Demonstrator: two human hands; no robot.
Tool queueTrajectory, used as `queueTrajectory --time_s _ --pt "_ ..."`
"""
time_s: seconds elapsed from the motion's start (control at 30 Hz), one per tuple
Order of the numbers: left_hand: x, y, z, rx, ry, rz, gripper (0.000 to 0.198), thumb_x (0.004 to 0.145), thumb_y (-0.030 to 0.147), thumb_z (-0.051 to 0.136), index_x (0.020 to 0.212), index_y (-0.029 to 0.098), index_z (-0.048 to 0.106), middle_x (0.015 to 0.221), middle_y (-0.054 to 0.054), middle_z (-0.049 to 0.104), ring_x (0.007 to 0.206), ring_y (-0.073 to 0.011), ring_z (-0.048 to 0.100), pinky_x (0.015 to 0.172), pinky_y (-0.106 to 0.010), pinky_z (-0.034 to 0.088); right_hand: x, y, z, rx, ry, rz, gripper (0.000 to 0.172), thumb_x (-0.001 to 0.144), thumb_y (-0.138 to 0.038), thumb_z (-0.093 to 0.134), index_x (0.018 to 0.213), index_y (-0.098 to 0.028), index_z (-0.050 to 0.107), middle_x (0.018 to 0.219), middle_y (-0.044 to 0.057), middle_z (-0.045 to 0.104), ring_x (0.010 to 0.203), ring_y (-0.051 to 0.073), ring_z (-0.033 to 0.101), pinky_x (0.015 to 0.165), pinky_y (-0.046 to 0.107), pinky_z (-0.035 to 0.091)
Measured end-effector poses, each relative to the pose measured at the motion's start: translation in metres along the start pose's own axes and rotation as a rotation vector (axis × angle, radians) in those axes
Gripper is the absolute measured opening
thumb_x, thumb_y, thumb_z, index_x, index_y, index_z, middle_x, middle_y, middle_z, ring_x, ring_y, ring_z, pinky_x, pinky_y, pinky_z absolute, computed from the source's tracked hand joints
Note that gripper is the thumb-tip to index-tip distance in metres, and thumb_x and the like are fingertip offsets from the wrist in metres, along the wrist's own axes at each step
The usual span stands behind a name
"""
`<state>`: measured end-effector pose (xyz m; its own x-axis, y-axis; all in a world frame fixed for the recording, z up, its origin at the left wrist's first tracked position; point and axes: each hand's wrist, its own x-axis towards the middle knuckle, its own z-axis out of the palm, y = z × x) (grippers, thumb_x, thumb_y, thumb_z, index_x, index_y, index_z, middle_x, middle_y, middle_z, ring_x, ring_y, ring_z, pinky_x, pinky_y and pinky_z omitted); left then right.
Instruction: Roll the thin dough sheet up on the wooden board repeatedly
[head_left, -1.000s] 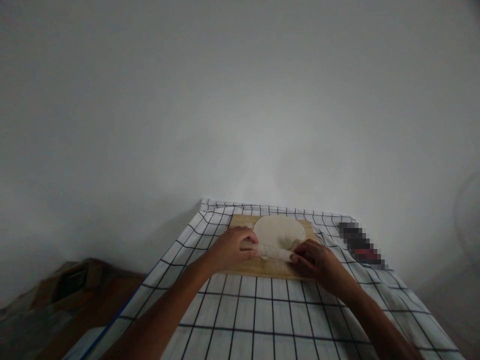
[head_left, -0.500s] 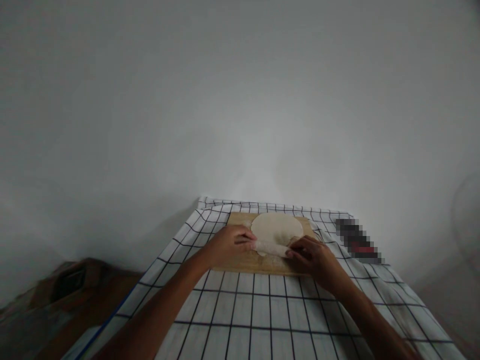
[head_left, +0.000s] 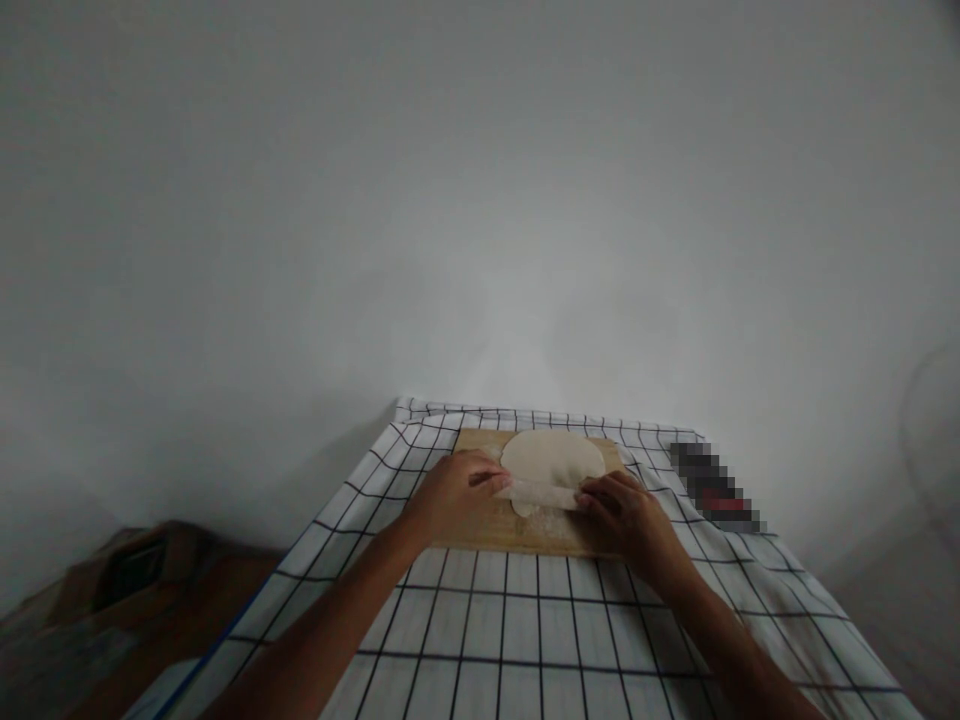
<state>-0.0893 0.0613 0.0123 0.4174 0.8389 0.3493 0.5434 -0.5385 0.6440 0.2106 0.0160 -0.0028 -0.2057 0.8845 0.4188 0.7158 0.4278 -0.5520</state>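
Pale wooden board [head_left: 487,540] lies on a white tablecloth [head_left: 517,625] with a black grid pattern. On the board rests a flat, rounded sheet of dough [head_left: 553,455], its far edge close to the board's far edge. A light-coloured rolling pin [head_left: 541,493] lies crosswise over the near part of the dough; a small lobe of dough shows on its near side. Loose flour [head_left: 551,525] marks the board surface nearby. Left hand [head_left: 459,487]: fingers curled, grasping the pin's left end. Right hand [head_left: 621,505]: fingers bent, grasping the right end. Both forearms reach in from the near side. Right of the board, on the cloth, sits a dark object [head_left: 709,485] with a red portion, pixelated and not identifiable. Beyond the table stands a plain grey-white wall [head_left: 480,230].
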Motion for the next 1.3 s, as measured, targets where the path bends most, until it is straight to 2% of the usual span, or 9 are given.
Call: queueTrajectory --time_s 0.07,0.23,0.43,0.6,0.8,0.97,1.17,1.23,1.3 --pt "0.0 0.001 0.0 -0.006 -0.002 0.014 0.028 0.095 0.043 0.06 0.097 0.021 0.079 0.098 -0.006 0.076 0.093 -0.0195 0.069 0.087 -0.032 0.054 -0.001 -0.003 0.0 -0.007 -0.006 -0.003 0.026 0.098 -0.046 0.054 0.101 -0.028 0.073 0.105 0.005 0.07 0.097 0.022 0.065 0.088 0.035 0.051" --pt "-0.002 -0.004 0.001 -0.268 -0.154 -0.033 0.03 0.084 0.041 0.075 0.104 0.019 0.077 0.111 -0.008 0.074 0.1 -0.0197 0.071 0.089 -0.031 0.057 -0.002 -0.009 -0.003 -0.015 -0.126 -0.043 0.025 0.094 -0.048 0.062 0.102 -0.027 0.073 0.105 0.004 0.07 0.099 0.022 0.065 0.086 0.033 0.051" --pt "0.0 -0.004 0.001 -0.11 -0.037 -0.01 0.03 0.089 0.045 0.07 0.106 0.022 0.078 0.108 -0.007 0.074 0.103 -0.0212 0.069 0.096 -0.035 0.054 -0.002 -0.001 0.007 -0.101 0.006 0.003 0.031 0.094 -0.045 0.062 0.117 -0.026 0.072 0.115 0.007 0.069 0.106 0.025 0.063 0.094 0.04 0.05" --pt "0.001 -0.002 -0.003 -0.277 -0.156 -0.027 0.026 0.084 0.04 0.075 0.1 0.02 0.079 0.106 -0.007 0.074 0.098 -0.02 0.07 0.09 -0.033 0.057 0.0 0.004 0.0 -0.006 -0.089 -0.065 0.03 0.093 -0.046 0.064 0.115 -0.028 0.075 0.112 0.006 0.07 0.104 0.023 0.065 0.093 0.036 0.052" --pt "0.001 -0.002 -0.002 -0.163 -0.046 -0.005 0.026 0.09 0.04 0.067 0.102 0.019 0.079 0.105 -0.009 0.075 0.1 -0.0214 0.069 0.092 -0.036 0.054 0.0 -0.003 -0.001 -0.051 0.008 -0.033 0.026 0.097 -0.046 0.058 0.106 -0.031 0.078 0.106 0.005 0.071 0.098 0.021 0.066 0.088 0.036 0.052" --pt "0.0 -0.003 -0.001 -0.272 -0.162 -0.006 0.026 0.085 0.039 0.074 0.1 0.019 0.078 0.105 -0.008 0.074 0.097 -0.0201 0.07 0.087 -0.032 0.056 0.001 -0.004 -0.005 0.009 -0.053 -0.067 0.022 0.094 -0.045 0.064 0.103 -0.03 0.077 0.106 0.005 0.07 0.097 0.021 0.066 0.086 0.034 0.053" --pt "0.001 0.001 0.004 -0.06 0.018 0.035 0.025 0.095 0.037 0.061 0.103 0.021 0.079 0.103 -0.007 0.075 0.099 -0.0205 0.067 0.092 -0.034 0.052 0.0 -0.007 -0.002 -0.064 0.043 -0.002 0.025 0.098 -0.042 0.056 0.099 -0.029 0.076 0.102 0.005 0.071 0.093 0.022 0.066 0.083 0.035 0.051" --pt "0.0 0.002 0.003 -0.099 -0.002 0.033 0.025 0.094 0.037 0.062 0.102 0.02 0.078 0.103 -0.008 0.075 0.098 -0.0202 0.068 0.091 -0.034 0.053 0.0 -0.006 -0.003 -0.05 0.038 -0.006 0.024 0.098 -0.042 0.057 0.099 -0.028 0.076 0.103 0.005 0.071 0.094 0.021 0.066 0.084 0.034 0.051" --pt "0.0 0.002 0.001 -0.202 -0.089 0.016 0.022 0.09 0.037 0.067 0.098 0.019 0.078 0.103 -0.008 0.074 0.097 -0.0197 0.069 0.089 -0.032 0.055 0.0 -0.006 -0.005 -0.016 -0.037 -0.023 0.021 0.095 -0.043 0.061 0.098 -0.028 0.075 0.102 0.005 0.07 0.093 0.021 0.066 0.083 0.033 0.051"
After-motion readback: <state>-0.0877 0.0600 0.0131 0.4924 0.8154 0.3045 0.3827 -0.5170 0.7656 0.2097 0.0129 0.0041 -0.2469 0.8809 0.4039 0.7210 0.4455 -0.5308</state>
